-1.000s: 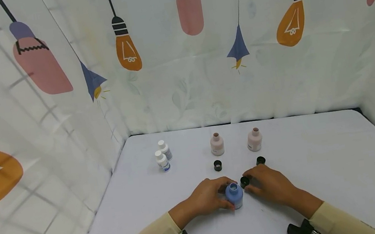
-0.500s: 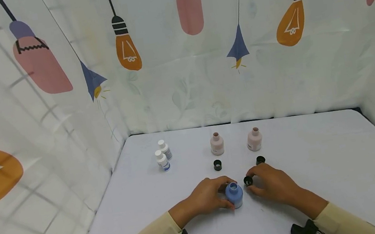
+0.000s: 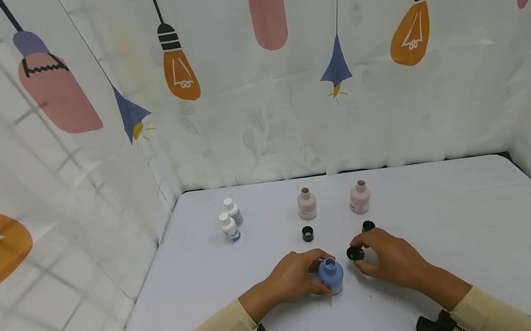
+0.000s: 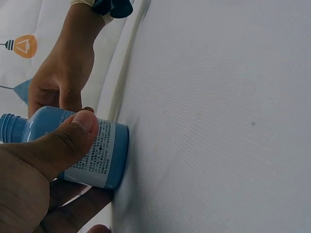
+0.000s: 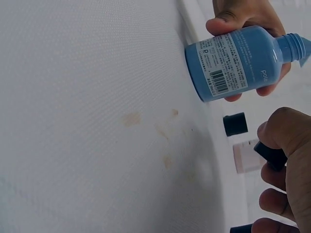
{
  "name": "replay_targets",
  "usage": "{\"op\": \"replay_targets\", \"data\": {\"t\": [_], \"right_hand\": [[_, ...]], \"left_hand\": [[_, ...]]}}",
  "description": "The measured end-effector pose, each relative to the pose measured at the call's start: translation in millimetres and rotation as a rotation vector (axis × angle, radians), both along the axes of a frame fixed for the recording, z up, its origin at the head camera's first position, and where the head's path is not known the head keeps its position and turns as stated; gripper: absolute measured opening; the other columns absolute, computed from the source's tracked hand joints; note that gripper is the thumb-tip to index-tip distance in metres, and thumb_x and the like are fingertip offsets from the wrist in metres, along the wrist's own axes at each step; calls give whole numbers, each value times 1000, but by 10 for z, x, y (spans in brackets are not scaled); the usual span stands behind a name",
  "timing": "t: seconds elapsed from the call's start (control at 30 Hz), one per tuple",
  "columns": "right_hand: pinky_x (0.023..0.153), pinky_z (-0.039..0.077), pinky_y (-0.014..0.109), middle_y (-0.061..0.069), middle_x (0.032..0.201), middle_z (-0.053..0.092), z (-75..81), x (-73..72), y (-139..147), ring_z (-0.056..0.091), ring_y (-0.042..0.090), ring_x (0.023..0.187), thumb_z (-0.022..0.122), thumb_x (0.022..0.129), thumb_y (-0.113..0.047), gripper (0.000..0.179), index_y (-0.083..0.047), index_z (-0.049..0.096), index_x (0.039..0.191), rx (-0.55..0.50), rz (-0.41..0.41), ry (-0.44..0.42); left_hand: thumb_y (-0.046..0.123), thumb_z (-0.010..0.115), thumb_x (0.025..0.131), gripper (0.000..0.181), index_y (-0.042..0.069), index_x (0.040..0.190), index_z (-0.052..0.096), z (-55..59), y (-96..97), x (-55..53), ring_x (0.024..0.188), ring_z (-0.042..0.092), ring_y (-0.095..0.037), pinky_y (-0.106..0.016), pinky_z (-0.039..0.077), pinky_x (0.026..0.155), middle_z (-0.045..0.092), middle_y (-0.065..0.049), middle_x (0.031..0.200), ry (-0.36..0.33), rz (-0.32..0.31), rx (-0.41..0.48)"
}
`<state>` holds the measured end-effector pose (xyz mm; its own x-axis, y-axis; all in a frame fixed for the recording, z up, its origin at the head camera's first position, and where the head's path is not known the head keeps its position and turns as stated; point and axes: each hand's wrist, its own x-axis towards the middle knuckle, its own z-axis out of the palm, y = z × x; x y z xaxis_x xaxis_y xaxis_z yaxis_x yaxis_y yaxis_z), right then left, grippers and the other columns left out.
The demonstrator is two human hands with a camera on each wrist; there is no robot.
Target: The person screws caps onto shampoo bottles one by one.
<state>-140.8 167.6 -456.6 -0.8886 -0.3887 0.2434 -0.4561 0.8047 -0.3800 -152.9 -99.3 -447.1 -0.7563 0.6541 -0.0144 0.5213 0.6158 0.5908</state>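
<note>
A blue bottle (image 3: 332,277) without a cap stands upright on the white table, its threaded neck showing in the left wrist view. My left hand (image 3: 294,278) grips it round the body, thumb across the printed label (image 5: 223,68). To the right, my right hand (image 3: 392,256) pinches a black cap (image 3: 355,253) between thumb and fingers, tilted and apart from the bottle. Another black cap (image 3: 368,226) lies just beyond the right hand's fingers, partly hidden. A third black cap (image 3: 307,234) rests farther back, in front of a pale pink bottle (image 3: 307,205).
A second pale pink bottle (image 3: 360,198), uncapped like the first, stands at the back of the table. Two small white-capped bottles (image 3: 230,228) stand close together at the back left. A patterned curtain (image 3: 251,134) rises behind the table (image 3: 455,230).
My right hand has moved a little to the right, away from the blue bottle, and the pinched cap has turned in its fingers. The left hand and blue bottle have stayed in place.
</note>
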Motion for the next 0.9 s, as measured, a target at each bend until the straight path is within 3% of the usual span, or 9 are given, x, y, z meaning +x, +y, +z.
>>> {"op": "replay_targets", "data": {"t": [0.57,0.9], "right_hand": [[75,57,30,-8,106,64,26,31,91,63,10,94,91,78,-26,43,-21,70,115,-10,68,124],[72,55,30,-9,103,62,108,80,91,64,12,92,89,81,-30,43,-21,63,114,-38,-2,17]], "left_hand": [[35,93,75,65,28,132,62,-4,-15,6,113,63,-1,-33,49,98,72,13,120,-12,-13,27],[35,93,75,66,28,132,62,-4,-10,7,113,63,0,-40,46,103,72,15,119,-1,-12,29]]}}
